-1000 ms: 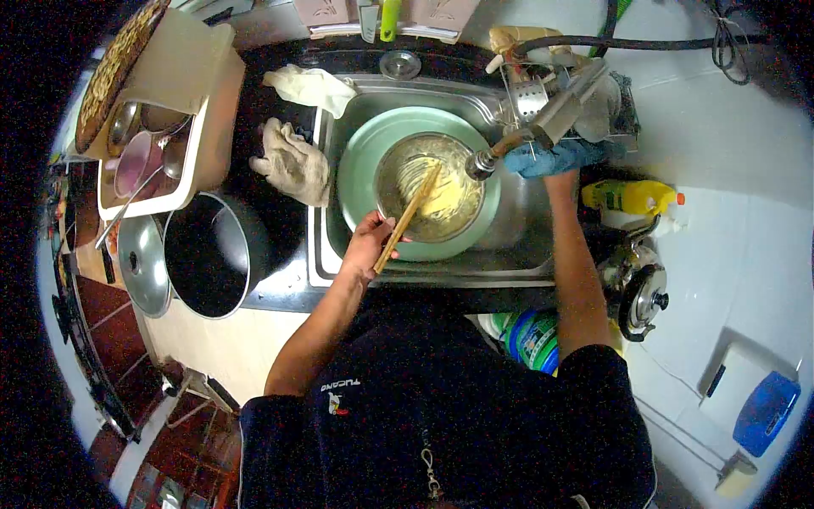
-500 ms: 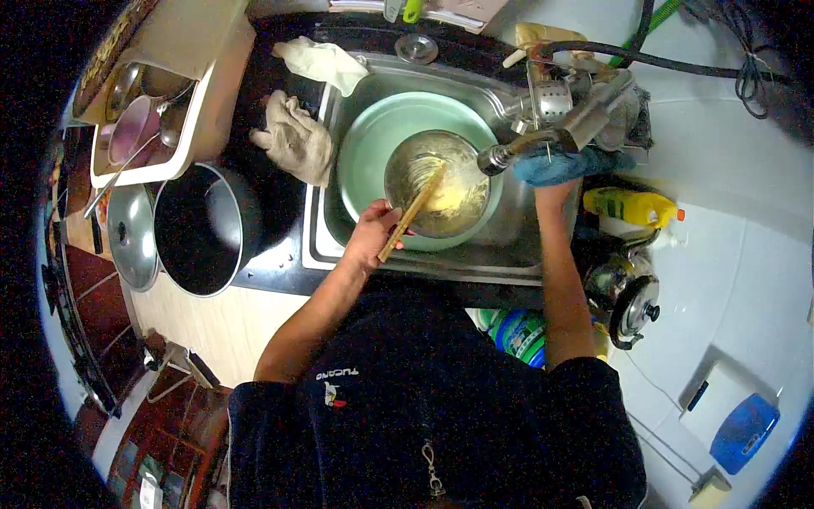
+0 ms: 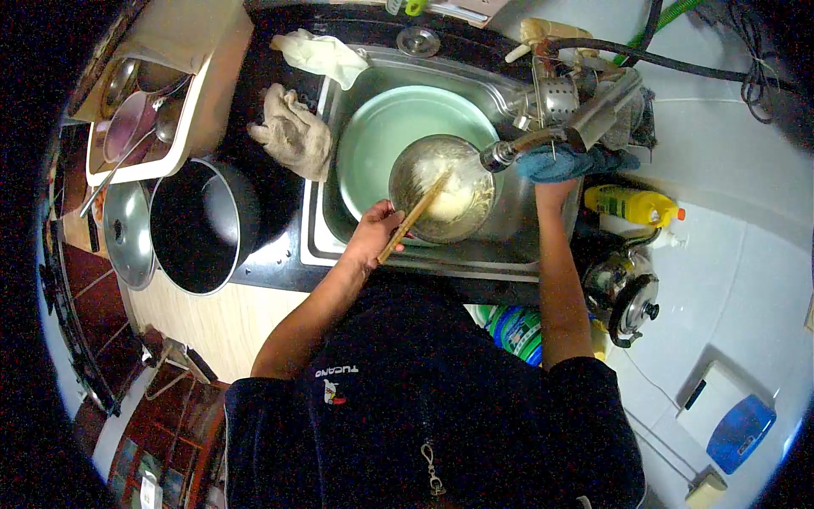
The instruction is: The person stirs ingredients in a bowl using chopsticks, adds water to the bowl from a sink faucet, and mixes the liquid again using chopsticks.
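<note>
My left hand [image 3: 377, 233] is closed on the rim of a metal bowl [image 3: 407, 204] and also holds wooden chopsticks [image 3: 415, 215], whose far ends reach into the bowl. Inside it is whitish, cloudy liquid with yellowish residue on the wall. The bowl is over a pale green basin [image 3: 365, 136] in the steel sink [image 3: 530, 254]. At the right, my right hand [image 3: 554, 191] reaches up by the faucet [image 3: 543, 140]; a blue cloth [image 3: 555, 165] and the faucet hide its fingers. The spout points at the bowl, and water seems to run into it.
A beige cloth [image 3: 291, 136] and a white cloth [image 3: 318, 55] lie along the sink's left edge. Left of them are a dark pot [image 3: 195, 229], a glass lid [image 3: 129, 233] and a dish bin [image 3: 182, 153]. On the right stand a yellow bottle [image 3: 627, 204] and a steel kettle [image 3: 623, 284].
The bowl has shifted slightly right and down. Its contents look whiter and more watery. Both hands stay in nearly the same place.
</note>
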{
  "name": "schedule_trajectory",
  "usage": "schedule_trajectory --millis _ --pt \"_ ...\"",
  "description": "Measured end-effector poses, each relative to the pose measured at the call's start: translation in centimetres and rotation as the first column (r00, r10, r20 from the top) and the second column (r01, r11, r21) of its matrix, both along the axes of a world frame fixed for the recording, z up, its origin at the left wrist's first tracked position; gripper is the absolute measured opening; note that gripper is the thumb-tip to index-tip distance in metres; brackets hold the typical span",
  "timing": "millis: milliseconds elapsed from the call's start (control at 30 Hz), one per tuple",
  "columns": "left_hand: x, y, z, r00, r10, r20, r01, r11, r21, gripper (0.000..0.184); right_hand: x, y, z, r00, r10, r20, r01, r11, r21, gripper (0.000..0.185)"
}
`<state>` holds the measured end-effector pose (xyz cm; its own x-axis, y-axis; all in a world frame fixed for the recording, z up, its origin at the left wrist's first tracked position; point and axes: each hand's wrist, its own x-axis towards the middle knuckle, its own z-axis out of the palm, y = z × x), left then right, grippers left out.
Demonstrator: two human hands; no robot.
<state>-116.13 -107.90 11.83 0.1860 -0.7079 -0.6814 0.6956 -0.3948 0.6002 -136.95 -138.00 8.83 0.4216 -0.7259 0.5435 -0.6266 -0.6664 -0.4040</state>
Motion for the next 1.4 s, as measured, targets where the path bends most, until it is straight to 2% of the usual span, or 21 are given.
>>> schedule_trajectory --millis 33,233,333,433,533,633,733,867,933,1033,1133,1233,1400 --pt "0.0 0.0 0.0 1.0 -0.001 0.006 0.001 1.0 0.0 0.012 0.2 0.4 0.6 0.997 -0.009 -0.074 0.005 0.998 -0.064 0.03" --pt "0.1 -0.2 1.3 1.0 0.013 0.01 -0.013 1.0 0.025 0.012 0.2 0.8 0.4 0.985 -0.064 -0.163 0.051 0.996 -0.079 0.03" --pt "0.1 -0.1 1.4 1.0 0.011 0.016 -0.011 1.0 0.019 0.013 0.0 0.2 -1.4 0.995 -0.08 -0.066 0.083 0.996 0.033 0.03" --pt "0.4 -0.1 0.9 1.0 0.001 0.024 -0.001 1.0 0.003 0.012 -0.6 -0.9 -3.0 0.999 -0.033 -0.003 0.033 0.996 0.077 0.034" --pt "0.7 -0.1 1.4 1.0 0.012 0.022 -0.012 1.0 0.008 0.012 -0.8 -0.5 -4.6 0.995 -0.095 -0.001 0.095 0.994 -0.048 0.038" --pt "0.8 0.0 1.4 0.999 0.039 0.024 -0.039 0.999 -0.001 0.011 -1.8 -1.7 -5.0 0.994 -0.019 -0.106 0.025 0.998 0.055 0.042" --pt "1.0 0.1 1.1 0.997 0.07 0.025 -0.07 0.998 0.003 0.011 -1.7 -1.4 -4.5 1.0 0.002 -0.004 -0.001 0.997 0.077 0.042" --pt "1.3 -0.1 1.5 0.996 0.079 0.035 -0.081 0.995 0.058 0.009 -1.3 -0.6 -3.0 0.999 -0.005 -0.038 0.008 0.998 0.056 0.043" --pt "1.6 0.0 1.6 0.997 0.076 0.011 -0.077 0.997 0.026 0.009 -1.1 -0.3 -2.7 1.0 -0.011 -0.025 0.012 1.0 0.024 0.042" --pt "1.6 -0.1 1.2 0.994 0.107 0.003 -0.107 0.994 0.013 0.008 -1.0 -0.2 -1.9 0.977 -0.034 -0.208 0.012 0.994 -0.11 0.041" --pt "1.7 -0.3 1.1 0.993 0.117 0.004 -0.117 0.993 0.014 0.008 -0.6 0.0 -1.4 0.992 -0.063 -0.105 0.063 0.998 -0.007 0.039" --pt "1.7 -0.6 1.0 0.996 0.094 0.01 -0.094 0.996 0.01 0.008 -0.8 -0.4 -2.3 0.999 -0.046 -0.014 0.045 0.998 -0.031 0.039" --pt "1.1 -1.3 1.5 0.993 0.114 0.012 -0.114 0.993 0.013 0.009 -1.7 -1.2 -3.6 0.997 -0.043 -0.067 0.036 0.994 -0.102 0.037"
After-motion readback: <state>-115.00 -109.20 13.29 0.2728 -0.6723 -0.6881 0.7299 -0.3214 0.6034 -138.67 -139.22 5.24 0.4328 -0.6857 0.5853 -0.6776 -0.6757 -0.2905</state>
